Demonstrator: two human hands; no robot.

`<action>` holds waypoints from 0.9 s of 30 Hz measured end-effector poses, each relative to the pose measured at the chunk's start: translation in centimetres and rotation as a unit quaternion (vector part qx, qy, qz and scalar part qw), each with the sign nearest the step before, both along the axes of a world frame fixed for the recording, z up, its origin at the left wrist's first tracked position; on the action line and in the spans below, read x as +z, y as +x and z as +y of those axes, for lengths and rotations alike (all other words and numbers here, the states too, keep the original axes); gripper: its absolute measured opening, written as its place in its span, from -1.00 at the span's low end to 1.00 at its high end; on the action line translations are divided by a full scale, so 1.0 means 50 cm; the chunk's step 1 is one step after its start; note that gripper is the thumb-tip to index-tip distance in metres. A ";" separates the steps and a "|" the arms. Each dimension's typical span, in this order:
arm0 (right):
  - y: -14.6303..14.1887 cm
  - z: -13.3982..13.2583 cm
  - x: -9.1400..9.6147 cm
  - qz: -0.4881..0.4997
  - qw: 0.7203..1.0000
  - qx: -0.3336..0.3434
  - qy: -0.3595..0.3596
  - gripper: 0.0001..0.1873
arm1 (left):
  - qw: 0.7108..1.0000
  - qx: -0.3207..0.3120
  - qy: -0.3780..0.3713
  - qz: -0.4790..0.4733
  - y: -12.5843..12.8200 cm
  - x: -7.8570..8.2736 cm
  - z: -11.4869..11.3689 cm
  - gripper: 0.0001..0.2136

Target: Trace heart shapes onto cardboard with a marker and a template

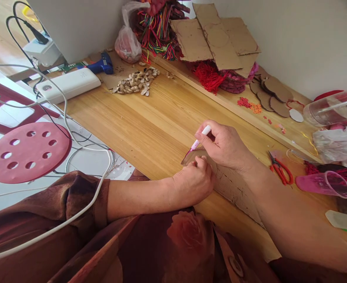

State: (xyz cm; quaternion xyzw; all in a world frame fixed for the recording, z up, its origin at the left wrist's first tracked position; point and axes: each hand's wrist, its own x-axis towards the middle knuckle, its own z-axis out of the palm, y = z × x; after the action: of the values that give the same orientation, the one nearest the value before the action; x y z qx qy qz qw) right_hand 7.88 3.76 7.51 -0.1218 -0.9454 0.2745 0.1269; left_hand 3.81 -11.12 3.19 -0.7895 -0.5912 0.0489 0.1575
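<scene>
My right hand (225, 143) pinches a slim white-and-pink pen-like tool (201, 139) with a dark purple lower end. It slants down to the left, and its tip meets a small brown piece (188, 157) just beyond my left hand. My left hand (195, 179) is closed with the knuckles up; its fingers hide whatever they hold. Under my right wrist a brown cardboard sheet (235, 194) with dark marks lies on the wooden table (126, 125). Most of the small brown piece is covered by my hands.
Red-handled pliers (282, 169) and a pink plastic cup (323, 184) lie at the right. Shells (136, 81), a blue glue gun (103, 63) and a white power bank (69, 83) sit at the left back. Cardboard pieces (217, 37) are stacked behind. A white cable (85, 208) crosses my left sleeve.
</scene>
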 end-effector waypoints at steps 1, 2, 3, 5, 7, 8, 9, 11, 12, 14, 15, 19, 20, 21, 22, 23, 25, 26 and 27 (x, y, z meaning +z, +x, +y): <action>0.001 0.002 0.001 0.001 1.000 -0.002 0.005 -0.86 | 1.000 -0.002 0.005 0.000 0.000 -0.002 0.000 -0.66; 0.003 0.003 0.003 0.003 1.000 -0.003 0.011 -0.86 | 1.000 -0.003 0.009 0.000 0.000 -0.004 0.001 -0.67; 0.004 0.004 0.004 0.004 1.000 -0.003 0.017 -0.86 | 1.000 -0.003 0.014 0.000 0.000 -0.006 0.001 -0.67; 0.006 0.003 0.005 0.010 1.000 -0.003 0.027 -0.87 | 1.000 -0.003 0.021 0.004 0.000 -0.008 0.000 -0.69; 0.006 -0.001 0.004 0.011 1.000 -0.003 0.020 -0.87 | 0.999 -0.006 0.034 0.018 0.000 -0.008 -0.001 -0.70; 0.006 -0.003 0.003 0.008 1.000 -0.003 0.009 -0.86 | 0.999 -0.005 0.041 0.024 0.000 -0.008 -0.001 -0.70; 0.006 -0.005 0.001 0.007 1.000 -0.002 -0.003 -0.86 | 0.998 -0.003 0.047 0.029 -0.001 -0.008 -0.002 -0.70; 0.005 -0.008 -0.001 0.004 1.000 -0.001 -0.023 -0.86 | 0.998 0.003 0.054 0.030 -0.001 -0.010 -0.002 -0.70; 0.004 -0.008 -0.002 0.004 1.000 -0.002 -0.026 -0.86 | 0.998 0.003 0.052 0.028 -0.001 -0.011 -0.002 -0.70; 0.006 -0.002 -0.003 0.003 1.000 -0.006 -0.022 -0.86 | 0.999 -0.004 0.048 0.021 -0.002 -0.012 0.000 -0.71; 0.007 0.002 -0.002 0.002 1.000 -0.009 -0.016 -0.86 | 0.999 -0.006 0.047 0.017 -0.002 -0.012 0.000 -0.71; 0.016 0.021 0.002 -0.003 1.000 -0.024 0.012 -0.86 | 0.999 0.005 0.044 0.007 -0.004 -0.008 0.001 -0.74; 0.018 0.023 0.003 -0.004 1.000 -0.028 0.013 -0.85 | 0.999 0.007 0.043 0.006 -0.004 -0.007 0.001 -0.75; 0.019 0.023 0.003 -0.006 0.999 -0.031 0.012 -0.85 | 0.999 0.006 0.039 0.005 -0.005 -0.006 0.001 -0.75; 0.019 0.021 0.003 -0.008 0.999 -0.033 0.007 -0.85 | 0.999 0.004 0.038 0.002 -0.005 -0.006 0.000 -0.76; 0.018 0.018 0.001 -0.007 0.999 -0.031 0.001 -0.85 | 0.999 0.001 0.039 -0.001 -0.006 -0.006 0.000 -0.77; 0.014 0.010 -0.002 -0.002 1.000 -0.023 -0.009 -0.86 | 0.999 -0.005 0.045 -0.007 -0.007 -0.007 0.001 -0.77; 0.012 0.007 -0.004 0.002 1.000 -0.019 -0.013 -0.86 | 0.999 -0.008 0.049 -0.009 -0.007 -0.007 0.001 -0.76; 0.011 0.005 -0.006 0.006 1.000 -0.016 -0.016 -0.86 | 0.998 -0.009 0.054 -0.010 -0.008 -0.007 0.002 -0.76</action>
State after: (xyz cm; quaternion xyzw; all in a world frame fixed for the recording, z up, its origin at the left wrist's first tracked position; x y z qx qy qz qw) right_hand 8.43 4.02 7.21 -0.1373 -0.9381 0.2879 0.1353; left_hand 3.43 -11.03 2.82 -0.7858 -0.5871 0.0070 0.1942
